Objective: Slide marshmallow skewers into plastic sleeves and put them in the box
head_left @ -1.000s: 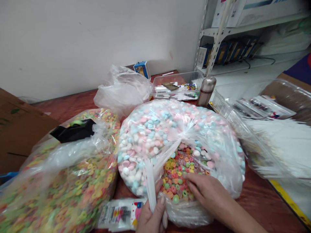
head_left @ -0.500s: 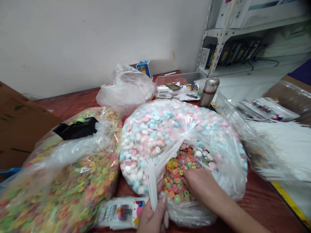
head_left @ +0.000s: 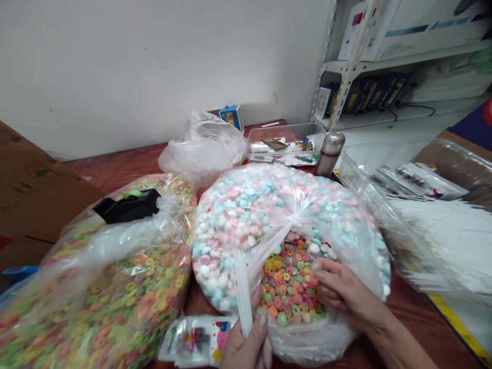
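My left hand [head_left: 249, 341] is closed around a narrow white strip [head_left: 243, 287], which stands nearly upright in front of the bags. My right hand [head_left: 342, 287] is just above an open bag of colourful ring candies [head_left: 290, 287], its fingertips pinched together. What they hold, if anything, is too small to make out. Under and behind this bag lies a large clear bag of pastel pink, blue and white candies [head_left: 234, 218], gathered at a twisted knot. Beside my left hand is a stack of small printed packets [head_left: 192, 338].
A big bag of ring-shaped pieces [head_left: 115, 297] fills the left, with a black tape dispenser [head_left: 128, 206] on top. Behind are a crumpled plastic bag [head_left: 203, 148], a clear tray [head_left: 284, 148] and a metal flask [head_left: 329, 154]. On the right, a clear bin [head_left: 403, 241] holds white strips.
My right hand has lifted out of the ring candies and moved right, fingers pinched. My left hand keeps hold of the white strip. The view has tilted up slightly.
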`<action>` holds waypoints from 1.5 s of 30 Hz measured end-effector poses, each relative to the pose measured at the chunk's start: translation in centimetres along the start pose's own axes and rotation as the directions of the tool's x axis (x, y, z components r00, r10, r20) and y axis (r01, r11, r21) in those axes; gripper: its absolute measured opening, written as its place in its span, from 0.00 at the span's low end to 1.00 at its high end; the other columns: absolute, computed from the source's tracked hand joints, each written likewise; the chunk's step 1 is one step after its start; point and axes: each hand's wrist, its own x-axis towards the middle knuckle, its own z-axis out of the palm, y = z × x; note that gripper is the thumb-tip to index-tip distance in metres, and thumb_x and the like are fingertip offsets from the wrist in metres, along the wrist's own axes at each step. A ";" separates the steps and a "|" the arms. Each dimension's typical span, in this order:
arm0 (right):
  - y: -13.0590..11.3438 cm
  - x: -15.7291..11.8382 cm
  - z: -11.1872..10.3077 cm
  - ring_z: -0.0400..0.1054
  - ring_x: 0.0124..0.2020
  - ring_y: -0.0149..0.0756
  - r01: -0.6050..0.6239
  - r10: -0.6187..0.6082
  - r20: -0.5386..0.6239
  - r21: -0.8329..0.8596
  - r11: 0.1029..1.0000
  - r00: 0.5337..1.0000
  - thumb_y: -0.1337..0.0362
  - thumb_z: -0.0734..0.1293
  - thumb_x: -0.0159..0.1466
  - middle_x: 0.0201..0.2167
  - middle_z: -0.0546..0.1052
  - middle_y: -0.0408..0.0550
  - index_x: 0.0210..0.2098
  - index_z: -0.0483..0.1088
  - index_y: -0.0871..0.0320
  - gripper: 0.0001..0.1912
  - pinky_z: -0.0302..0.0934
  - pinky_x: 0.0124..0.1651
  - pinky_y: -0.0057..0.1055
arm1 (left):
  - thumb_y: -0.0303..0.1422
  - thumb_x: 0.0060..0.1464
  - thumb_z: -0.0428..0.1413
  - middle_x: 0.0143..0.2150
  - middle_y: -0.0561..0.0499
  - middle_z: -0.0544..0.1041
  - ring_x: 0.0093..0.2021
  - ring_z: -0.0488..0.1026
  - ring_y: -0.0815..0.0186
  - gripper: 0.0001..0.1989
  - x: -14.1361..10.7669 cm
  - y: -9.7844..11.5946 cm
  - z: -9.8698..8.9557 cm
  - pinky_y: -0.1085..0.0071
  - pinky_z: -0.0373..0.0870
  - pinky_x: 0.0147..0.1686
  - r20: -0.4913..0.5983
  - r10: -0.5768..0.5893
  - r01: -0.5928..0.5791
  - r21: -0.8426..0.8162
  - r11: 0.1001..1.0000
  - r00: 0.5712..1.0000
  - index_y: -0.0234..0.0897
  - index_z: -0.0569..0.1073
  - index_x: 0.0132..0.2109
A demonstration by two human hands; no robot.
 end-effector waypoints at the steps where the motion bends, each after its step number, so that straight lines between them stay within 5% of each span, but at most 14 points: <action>1: 0.3 -0.6 -0.4 0.38 0.14 0.25 -0.030 0.032 -0.006 0.244 0.969 0.999 0.52 0.56 0.69 0.17 0.49 0.31 0.34 0.57 0.52 0.12 0.38 0.17 0.23 | 0.46 0.43 0.68 0.10 0.59 0.61 0.11 0.53 0.75 0.37 0.0 0.1 0.3 0.79 0.46 0.12 0.042 -0.005 0.005 0.007 1.000 0.999 0.36 0.72 0.59; 3: 0.7 -1.4 -0.9 0.35 0.14 0.22 -0.056 0.066 0.003 0.581 0.812 0.998 0.52 0.60 0.67 0.18 0.49 0.30 0.33 0.58 0.52 0.12 0.34 0.17 0.23 | 0.48 0.46 0.65 0.11 0.59 0.62 0.11 0.52 0.76 0.40 -0.1 0.5 1.2 0.80 0.46 0.12 0.124 -0.033 0.034 0.001 0.999 0.992 0.33 0.67 0.62; 5: 0.7 -1.5 -1.0 0.38 0.14 0.21 -0.049 0.071 -0.012 0.613 0.789 0.997 0.50 0.59 0.67 0.20 0.56 0.33 0.34 0.61 0.53 0.13 0.35 0.18 0.23 | 0.49 0.47 0.64 0.13 0.59 0.63 0.11 0.50 0.77 0.42 -0.1 1.1 2.3 0.80 0.49 0.12 0.166 -0.081 0.086 -0.026 0.996 0.983 0.32 0.63 0.65; 9: -0.6 0.2 -0.3 0.49 0.15 0.25 -0.004 0.005 -0.122 0.010 1.000 0.992 0.48 0.49 0.70 0.21 0.60 0.37 0.35 0.65 0.56 0.23 0.45 0.19 0.25 | 0.48 0.49 0.63 0.16 0.60 0.66 0.11 0.43 0.79 0.38 0.7 2.5 3.8 0.80 0.50 0.11 0.133 -0.059 0.064 -0.034 0.997 0.989 0.36 0.64 0.62; 11: -1.3 1.7 0.4 0.63 0.24 0.32 0.043 -0.077 -0.121 -0.261 0.964 0.990 0.51 0.52 0.69 0.24 0.68 0.42 0.34 0.68 0.57 0.21 0.58 0.29 0.28 | 0.46 0.47 0.65 0.18 0.60 0.67 0.12 0.43 0.81 0.30 1.2 3.3 4.1 0.82 0.49 0.11 0.064 -0.002 0.006 -0.056 0.998 0.998 0.37 0.70 0.54; 14: -2.1 4.1 1.8 0.70 0.42 0.41 0.089 -0.139 -0.084 -0.435 0.896 0.987 0.59 0.57 0.67 0.38 0.77 0.49 0.43 0.72 0.55 0.14 0.59 0.46 0.34 | 0.44 0.45 0.67 0.20 0.60 0.70 0.12 0.43 0.83 0.21 1.6 4.5 4.3 0.83 0.47 0.12 -0.009 0.061 -0.061 -0.101 0.993 0.998 0.37 0.72 0.41; 19: -2.8 4.8 4.4 0.74 0.37 0.47 0.091 -0.102 0.020 -0.656 0.750 0.995 0.68 0.58 0.63 0.35 0.80 0.55 0.54 0.69 0.56 0.21 0.56 0.38 0.33 | 0.42 0.49 0.65 0.20 0.59 0.68 0.12 0.46 0.83 0.18 1.8 6.0 4.5 0.84 0.49 0.13 -0.041 0.187 -0.190 -0.080 0.979 0.981 0.33 0.74 0.40; 25: -3.3 0.3 5.0 0.75 0.41 0.36 0.239 -0.098 0.253 -0.623 0.745 0.963 0.69 0.59 0.64 0.40 0.82 0.43 0.44 0.73 0.47 0.16 0.57 0.40 0.25 | 0.41 0.48 0.65 0.20 0.60 0.66 0.14 0.49 0.81 0.19 1.9 6.0 3.8 0.83 0.53 0.14 -0.060 0.164 -0.169 -0.104 0.980 0.985 0.33 0.76 0.43; 30: -2.2 2.4 3.1 0.74 0.41 0.42 -0.005 -0.045 -0.058 -0.668 0.744 0.997 0.65 0.55 0.67 0.39 0.80 0.53 0.52 0.69 0.57 0.18 0.58 0.42 0.31 | 0.41 0.48 0.65 0.19 0.60 0.66 0.12 0.45 0.82 0.19 2.0 5.8 3.8 0.83 0.50 0.12 -0.065 0.177 -0.183 -0.101 0.978 0.982 0.33 0.76 0.43; 33: -1.6 4.8 2.4 0.72 0.45 0.46 -0.046 -0.031 -0.106 -0.653 0.756 0.994 0.66 0.55 0.66 0.43 0.78 0.61 0.51 0.68 0.64 0.18 0.59 0.45 0.34 | 0.43 0.47 0.66 0.17 0.61 0.65 0.12 0.44 0.82 0.21 2.2 5.8 3.7 0.83 0.48 0.11 -0.075 0.178 -0.184 -0.086 0.979 0.981 0.33 0.75 0.43; 40: -2.7 3.0 4.7 0.74 0.44 0.39 0.108 -0.055 0.107 -0.592 0.799 0.993 0.68 0.59 0.61 0.43 0.80 0.49 0.57 0.66 0.53 0.24 0.60 0.43 0.27 | 0.44 0.50 0.64 0.18 0.60 0.66 0.12 0.45 0.82 0.20 2.2 5.6 3.6 0.82 0.49 0.11 -0.051 0.194 -0.197 -0.057 0.979 0.980 0.33 0.74 0.43; 45: -3.8 -0.1 7.0 0.77 0.42 0.41 0.235 -0.072 0.266 -0.653 0.720 0.961 0.72 0.60 0.59 0.44 0.81 0.49 0.60 0.63 0.52 0.30 0.60 0.40 0.27 | 0.43 0.49 0.65 0.17 0.60 0.65 0.12 0.46 0.82 0.17 1.8 5.6 3.6 0.83 0.50 0.12 -0.043 0.182 -0.185 -0.068 0.980 0.982 0.34 0.74 0.39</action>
